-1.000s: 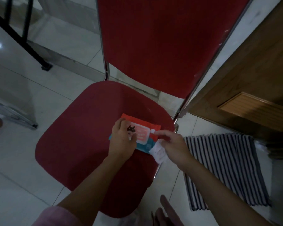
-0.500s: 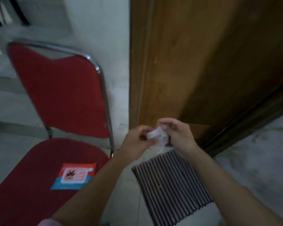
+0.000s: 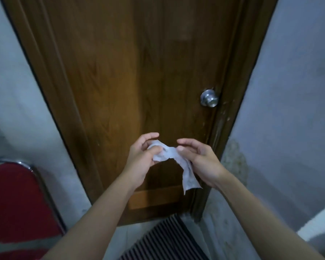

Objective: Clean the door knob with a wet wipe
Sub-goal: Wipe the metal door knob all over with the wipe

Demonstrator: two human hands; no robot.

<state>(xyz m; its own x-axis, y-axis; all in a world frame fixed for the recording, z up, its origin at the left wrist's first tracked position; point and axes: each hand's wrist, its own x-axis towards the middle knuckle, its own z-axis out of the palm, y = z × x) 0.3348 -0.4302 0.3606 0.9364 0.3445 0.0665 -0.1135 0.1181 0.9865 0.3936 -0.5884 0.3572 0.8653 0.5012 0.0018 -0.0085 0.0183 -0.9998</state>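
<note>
At the right of the middle of the frame, the door knob (image 3: 209,98) sits on the brown door (image 3: 131,72), very near the door's right edge and the frame beside it. It is round and shiny, and nothing touches it.

Below it, in the lower middle, I hold the wet wipe (image 3: 174,160) between both hands, apart from the knob. My left hand (image 3: 142,158) has its fingers closed on the bunched left end. My right hand (image 3: 199,162) pinches the other part with thumb and fingertips, and a loose corner hangs down under it.

I think the wipe is not yet opened flat. If I go to the knob with it crumpled and held only by a pinch, it may slip off the smooth metal, or the hanging corner may drag on the door. The knob may also turn under my rubbing, so only part of it gets clean.

There is free room between my hands and the knob. To the right the door frame and the grey wall (image 3: 289,109) stand close, so my hand must come from the left or from below. The red chair (image 3: 13,199) is at the lower left, and the striped mat (image 3: 165,239) lies at the bottom.
</note>
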